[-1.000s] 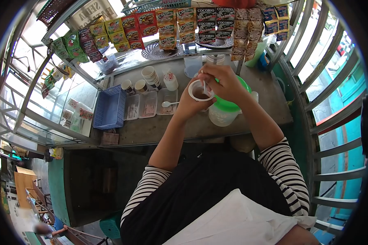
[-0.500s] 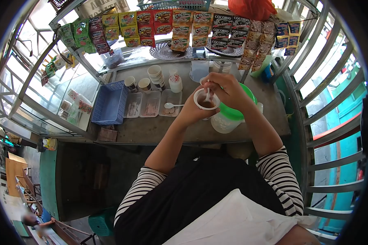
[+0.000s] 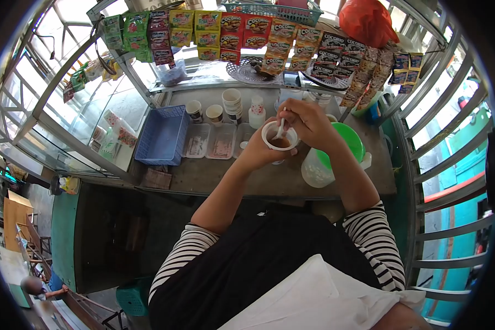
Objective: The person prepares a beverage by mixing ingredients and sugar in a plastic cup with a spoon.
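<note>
My left hand (image 3: 257, 152) is wrapped round a white paper cup (image 3: 270, 131) with brown liquid in it. Above the cup, my right hand (image 3: 309, 122) pinches a white spoon (image 3: 281, 128), whose lower end dips into the cup. Close to my right forearm stands a clear pitcher (image 3: 315, 170) with a green lid (image 3: 347, 141). Beyond my left hand are small clear trays (image 3: 220, 142) holding packets, and part of a white spoon shows beside the hand.
A blue basket (image 3: 160, 136) sits at the counter's left. Stacked paper cups (image 3: 232, 103) stand behind the trays. Sachet strips (image 3: 232, 31) hang across the back, near a red plastic bag (image 3: 367, 23). Metal bars (image 3: 451, 202) line the right side. A person (image 3: 49, 293) is far off, lower left.
The view has shifted, so the counter and sachets appear farther right and the basket slightly lower left of the hands. Both hands still hold the cup and spoon.
</note>
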Demonstrator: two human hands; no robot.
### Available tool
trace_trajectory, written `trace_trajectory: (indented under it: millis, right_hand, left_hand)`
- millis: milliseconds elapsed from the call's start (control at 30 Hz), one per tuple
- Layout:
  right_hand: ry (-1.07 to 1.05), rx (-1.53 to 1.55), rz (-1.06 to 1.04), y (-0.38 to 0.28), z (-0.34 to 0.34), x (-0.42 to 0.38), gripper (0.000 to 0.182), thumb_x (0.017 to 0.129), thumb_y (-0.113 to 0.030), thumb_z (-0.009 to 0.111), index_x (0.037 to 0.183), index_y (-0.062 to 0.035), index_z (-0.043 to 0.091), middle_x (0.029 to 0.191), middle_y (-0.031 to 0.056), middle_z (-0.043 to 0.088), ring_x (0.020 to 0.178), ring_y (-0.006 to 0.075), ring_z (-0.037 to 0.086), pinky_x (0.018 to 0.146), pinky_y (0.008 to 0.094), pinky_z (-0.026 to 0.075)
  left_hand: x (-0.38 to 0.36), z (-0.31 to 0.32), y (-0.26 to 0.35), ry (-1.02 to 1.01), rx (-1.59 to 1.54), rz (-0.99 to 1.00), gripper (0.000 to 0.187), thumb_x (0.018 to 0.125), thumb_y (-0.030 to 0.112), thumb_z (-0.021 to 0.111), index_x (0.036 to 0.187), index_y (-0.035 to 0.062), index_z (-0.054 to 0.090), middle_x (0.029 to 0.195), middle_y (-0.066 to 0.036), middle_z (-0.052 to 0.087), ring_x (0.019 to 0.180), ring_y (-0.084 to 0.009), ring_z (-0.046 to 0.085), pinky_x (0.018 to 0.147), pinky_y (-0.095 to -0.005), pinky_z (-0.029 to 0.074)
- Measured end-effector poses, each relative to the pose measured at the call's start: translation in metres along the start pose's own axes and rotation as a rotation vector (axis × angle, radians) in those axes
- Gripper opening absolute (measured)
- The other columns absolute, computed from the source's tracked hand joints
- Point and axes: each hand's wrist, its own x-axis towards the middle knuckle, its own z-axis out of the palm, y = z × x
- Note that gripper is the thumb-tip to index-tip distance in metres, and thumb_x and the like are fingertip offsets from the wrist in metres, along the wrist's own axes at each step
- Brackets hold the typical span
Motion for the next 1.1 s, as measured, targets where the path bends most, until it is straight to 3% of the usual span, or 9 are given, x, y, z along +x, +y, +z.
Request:
trace_trajectory:
  millis: [200, 333, 433, 500, 533, 600, 1100]
  right_hand:
    - [0.062, -0.212, -0.008, -0.015, 0.030, 0.015, 0.013, 0.098, -0.010, 0.056, 0.095, 0.0014, 0.059, 0.077, 0.0089, 0.064, 0.063, 0.0148, 0.067, 0.059, 0.0275, 0.050]
    - [0.083, -0.167, 0.022, -0.011, 0.042, 0.030, 0.012, 0.097, -0.009, 0.055, 0.095, 0.0013, 0.059, 0.078, 0.0107, 0.064, 0.064, 0.0159, 0.068, 0.058, 0.0289, 0.050]
    - [0.132, -0.195, -0.103, -0.008, 0.045, 0.040, 0.008, 0.096, -0.006, 0.055, 0.096, 0.0009, 0.059, 0.080, 0.0112, 0.065, 0.065, 0.0169, 0.068, 0.059, 0.0298, 0.050]
    - [0.087, -0.130, 0.081, -0.017, 0.049, 0.042, 0.010, 0.090, -0.008, 0.060, 0.098, -0.0016, 0.061, 0.082, 0.0162, 0.065, 0.073, 0.0357, 0.065, 0.065, 0.0390, 0.050]
    - [0.090, -0.132, 0.083, -0.016, 0.054, 0.043, 0.010, 0.090, -0.008, 0.060, 0.098, -0.0016, 0.061, 0.082, 0.0162, 0.065, 0.073, 0.0357, 0.065, 0.065, 0.0390, 0.050]
    - [0.098, -0.202, -0.082, -0.011, 0.064, 0.044, 0.008, 0.093, 0.000, 0.054, 0.097, 0.0005, 0.060, 0.080, 0.0112, 0.065, 0.068, 0.0193, 0.069, 0.062, 0.0303, 0.050]
    - [0.147, -0.228, -0.084, -0.012, 0.089, 0.057, 0.012, 0.091, 0.004, 0.050, 0.098, 0.0006, 0.059, 0.081, 0.0123, 0.065, 0.069, 0.0201, 0.068, 0.064, 0.0302, 0.051]
  left_hand:
    - [-0.007, -0.028, 0.013, 0.021, -0.148, 0.079, 0.069, 0.071, 0.015, 0.086, 0.128, 0.0045, 0.050, 0.107, -0.001, 0.062, 0.095, -0.0092, 0.060, 0.085, -0.0276, 0.049]
    - [-0.010, -0.050, 0.008, 0.019, -0.086, 0.064, 0.067, 0.071, 0.014, 0.086, 0.128, 0.0043, 0.051, 0.109, -0.002, 0.062, 0.098, -0.0102, 0.061, 0.086, -0.0280, 0.051]
    - [-0.011, -0.060, 0.009, 0.041, -0.066, 0.045, 0.066, 0.071, 0.015, 0.086, 0.126, 0.0045, 0.052, 0.107, -0.001, 0.062, 0.096, -0.0096, 0.061, 0.083, -0.0271, 0.051]
    - [-0.010, -0.065, 0.007, 0.051, -0.086, 0.052, 0.065, 0.070, 0.016, 0.086, 0.125, 0.0046, 0.053, 0.105, -0.001, 0.062, 0.094, -0.0089, 0.060, 0.081, -0.0263, 0.050]
    - [-0.009, -0.069, 0.006, 0.031, -0.086, 0.062, 0.066, 0.070, 0.016, 0.087, 0.125, 0.0047, 0.053, 0.104, -0.001, 0.062, 0.093, -0.0087, 0.060, 0.081, -0.0259, 0.050]
    - [-0.009, -0.075, 0.005, 0.006, -0.086, 0.071, 0.066, 0.070, 0.016, 0.087, 0.125, 0.0049, 0.052, 0.103, -0.001, 0.062, 0.092, -0.0085, 0.060, 0.080, -0.0254, 0.050]
    - [-0.013, -0.102, -0.001, -0.100, -0.113, 0.061, 0.065, 0.071, 0.013, 0.086, 0.125, 0.0052, 0.050, 0.101, 0.001, 0.059, 0.091, -0.0075, 0.059, 0.080, -0.0258, 0.049]
